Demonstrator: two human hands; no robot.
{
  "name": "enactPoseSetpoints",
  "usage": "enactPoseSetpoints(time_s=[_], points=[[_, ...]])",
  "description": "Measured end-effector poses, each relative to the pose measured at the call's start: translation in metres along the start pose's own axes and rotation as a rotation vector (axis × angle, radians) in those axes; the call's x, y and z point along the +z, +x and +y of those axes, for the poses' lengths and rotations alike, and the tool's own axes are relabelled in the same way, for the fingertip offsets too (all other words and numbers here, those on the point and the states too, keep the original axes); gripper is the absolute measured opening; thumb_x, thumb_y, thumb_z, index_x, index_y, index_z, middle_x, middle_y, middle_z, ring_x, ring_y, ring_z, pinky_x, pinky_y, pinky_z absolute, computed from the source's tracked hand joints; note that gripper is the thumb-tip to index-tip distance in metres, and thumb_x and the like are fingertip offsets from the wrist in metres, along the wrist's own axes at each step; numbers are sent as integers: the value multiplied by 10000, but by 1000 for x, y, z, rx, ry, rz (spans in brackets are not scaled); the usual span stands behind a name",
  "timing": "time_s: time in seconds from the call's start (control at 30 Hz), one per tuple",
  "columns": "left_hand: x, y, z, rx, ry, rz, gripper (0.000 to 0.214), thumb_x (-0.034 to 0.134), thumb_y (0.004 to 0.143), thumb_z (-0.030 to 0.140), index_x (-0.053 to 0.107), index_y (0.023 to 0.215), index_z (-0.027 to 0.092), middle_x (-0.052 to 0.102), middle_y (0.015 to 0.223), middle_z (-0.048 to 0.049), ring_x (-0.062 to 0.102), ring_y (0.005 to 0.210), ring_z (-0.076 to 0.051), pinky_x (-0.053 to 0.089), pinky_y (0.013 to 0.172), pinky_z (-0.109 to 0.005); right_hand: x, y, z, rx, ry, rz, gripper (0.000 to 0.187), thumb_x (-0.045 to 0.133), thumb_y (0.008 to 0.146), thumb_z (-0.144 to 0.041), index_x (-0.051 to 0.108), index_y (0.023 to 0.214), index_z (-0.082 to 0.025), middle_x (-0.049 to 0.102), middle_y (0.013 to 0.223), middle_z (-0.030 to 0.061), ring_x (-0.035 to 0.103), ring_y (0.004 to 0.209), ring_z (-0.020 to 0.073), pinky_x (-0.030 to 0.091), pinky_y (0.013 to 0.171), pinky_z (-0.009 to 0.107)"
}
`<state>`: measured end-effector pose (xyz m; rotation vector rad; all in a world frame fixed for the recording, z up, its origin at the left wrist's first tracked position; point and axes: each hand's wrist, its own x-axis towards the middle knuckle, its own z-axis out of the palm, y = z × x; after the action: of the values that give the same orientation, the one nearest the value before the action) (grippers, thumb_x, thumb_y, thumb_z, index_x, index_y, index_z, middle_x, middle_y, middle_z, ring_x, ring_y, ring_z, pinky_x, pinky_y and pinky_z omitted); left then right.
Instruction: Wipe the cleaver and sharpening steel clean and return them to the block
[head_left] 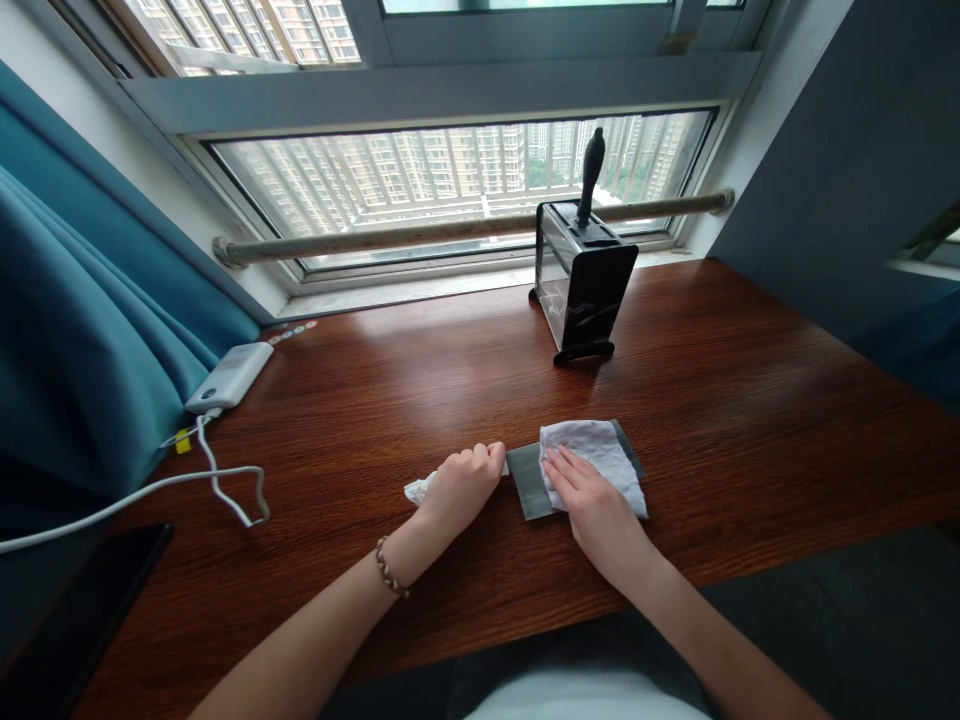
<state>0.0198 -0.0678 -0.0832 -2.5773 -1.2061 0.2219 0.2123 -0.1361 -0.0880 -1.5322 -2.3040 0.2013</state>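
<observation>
A wide flat grey blade, seemingly of a cleaver [527,482], lies just above the wooden table. My left hand [466,480] is closed in a fist at its left end, where the handle is hidden inside the fingers. Crumpled white material [420,488] pokes out behind that fist. A folded white cloth [611,462] covers most of the blade, leaving grey at the left and the upper right corner. My right hand [596,505] rests on the cloth with its fingers stretched flat; its thumb is not visible.
Beyond the hands stands a black-and-clear knife block [592,290] with a black handle [592,165] rising from it. At left are a white power bank [231,378], its looping white cable [217,475] and a dark flat device [90,610]. The table [375,390] meets a window ledge.
</observation>
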Motion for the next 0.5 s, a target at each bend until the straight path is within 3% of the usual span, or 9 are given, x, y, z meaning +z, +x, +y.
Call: enactPoseSetpoints(time_s=[0.27,0.37,0.5], points=[[-1,0,0,-8,-17,-4,123,349,839,71,456,851,131,516,714,-59,573,606,-175,414,523,-247,-3,0,3,32,86,31,554,356,741,42,471,1253,-134,470,1291,83,400,1215,199,370,1013,393],[-2,-1,-1,-5,-18,-7,118,357,835,68,455,855,132,516,715,-56,575,607,-172,413,521,-244,-2,0,17,45,111,46,553,350,758,30,464,1260,-174,480,1285,54,403,1214,181,362,1020,390],[-2,-1,-2,2,-20,-4,133,362,821,45,454,851,136,514,717,-49,571,594,-170,412,517,-246,0,-4,50,118,36,69,496,337,808,-19,445,1274,-150,448,1310,68,378,1233,195,354,1022,404]])
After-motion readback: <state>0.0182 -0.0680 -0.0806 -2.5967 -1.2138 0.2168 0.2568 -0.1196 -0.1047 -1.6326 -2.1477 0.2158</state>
